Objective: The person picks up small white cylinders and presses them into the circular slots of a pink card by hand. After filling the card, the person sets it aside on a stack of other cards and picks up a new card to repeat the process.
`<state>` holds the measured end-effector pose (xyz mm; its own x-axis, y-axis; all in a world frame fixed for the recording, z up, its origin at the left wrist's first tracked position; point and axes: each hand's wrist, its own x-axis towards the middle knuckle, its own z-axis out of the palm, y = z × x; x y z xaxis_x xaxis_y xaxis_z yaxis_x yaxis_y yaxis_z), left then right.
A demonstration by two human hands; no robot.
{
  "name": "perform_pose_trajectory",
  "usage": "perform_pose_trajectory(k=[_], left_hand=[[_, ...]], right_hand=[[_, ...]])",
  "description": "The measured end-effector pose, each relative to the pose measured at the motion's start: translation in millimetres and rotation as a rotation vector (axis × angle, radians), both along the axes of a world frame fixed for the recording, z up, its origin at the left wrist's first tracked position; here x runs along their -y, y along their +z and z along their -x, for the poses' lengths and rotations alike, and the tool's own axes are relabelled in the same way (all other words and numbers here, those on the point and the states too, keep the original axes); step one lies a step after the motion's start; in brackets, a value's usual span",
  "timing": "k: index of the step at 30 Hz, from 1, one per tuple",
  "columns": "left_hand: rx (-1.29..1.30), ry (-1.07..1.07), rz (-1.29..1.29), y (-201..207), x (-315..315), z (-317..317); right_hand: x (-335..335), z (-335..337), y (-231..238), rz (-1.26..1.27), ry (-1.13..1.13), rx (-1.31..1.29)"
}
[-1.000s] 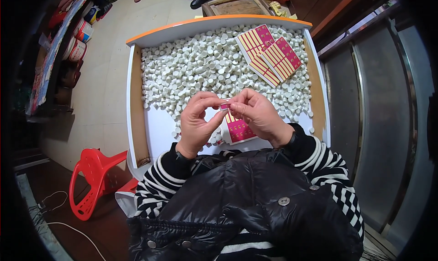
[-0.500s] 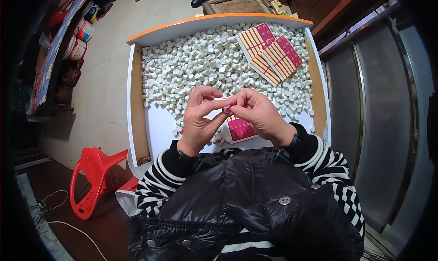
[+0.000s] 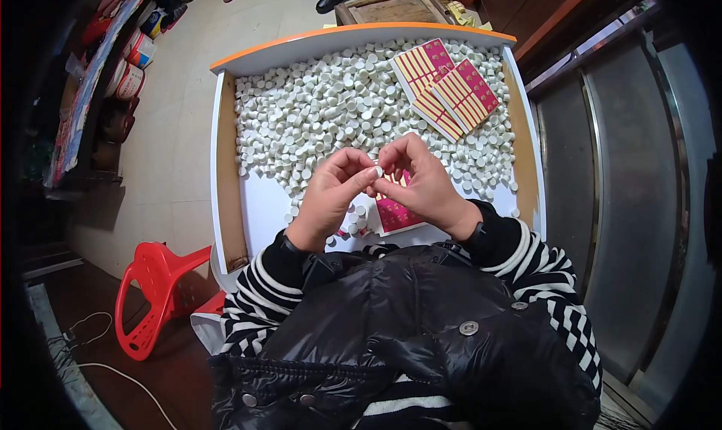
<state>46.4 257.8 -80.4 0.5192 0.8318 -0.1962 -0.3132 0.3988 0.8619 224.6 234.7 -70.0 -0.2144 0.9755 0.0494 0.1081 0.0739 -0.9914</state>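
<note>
Over the front of a shallow white tray, my left hand (image 3: 331,197) and my right hand (image 3: 425,185) meet fingertip to fingertip. Between them is a small white cap (image 3: 378,172), pinched by the left thumb and fingers, with the right thumb and forefinger closed against it. Its side is mostly hidden by my fingers. Beneath my right hand lies a magenta and yellow sticker sheet (image 3: 398,215), partly covered. Beside it, near my left wrist, sit several loose caps (image 3: 353,221), some with a magenta band.
A thick layer of white caps (image 3: 323,99) fills the back of the drawer-like tray (image 3: 229,174). More sticker sheets (image 3: 465,95) rest on the caps at back right. A red plastic stool (image 3: 154,294) stands at left, a wooden stool (image 3: 395,9) beyond the tray.
My hands have turned the cap, so its white face shows where a magenta band showed before. My left fingers have curled in, and the right hand has risen slightly.
</note>
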Motion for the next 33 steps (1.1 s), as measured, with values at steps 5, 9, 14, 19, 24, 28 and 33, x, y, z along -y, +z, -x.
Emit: perform_pose_trajectory(k=[5,9,14,19,24,28,33], left_hand=[[0.001,-0.027,0.036,-3,-4,7],[-0.163,-0.024,-0.13,-24,-8,19],[-0.923,-0.028,-0.733,-54,-2,31],[-0.995,-0.237,-0.94,-59,12,37],[-0.965,-0.297,-0.867,-50,5,37],[-0.894,-0.085,-0.769,-36,5,40],[-0.425,-0.055,-0.359,-1,3,30]], right_hand=[[-5,-6,-15,-0.065,0.076,-0.098],[-16,-17,-25,0.053,0.085,-0.019],[-14,-19,-48,-0.432,0.035,0.679],[-12,-14,-52,-0.453,0.07,0.777],[-23,-15,-51,-0.391,0.099,0.826],[-23,-23,-26,0.005,0.204,0.592],[-17,-37,15,0.151,0.099,0.1]])
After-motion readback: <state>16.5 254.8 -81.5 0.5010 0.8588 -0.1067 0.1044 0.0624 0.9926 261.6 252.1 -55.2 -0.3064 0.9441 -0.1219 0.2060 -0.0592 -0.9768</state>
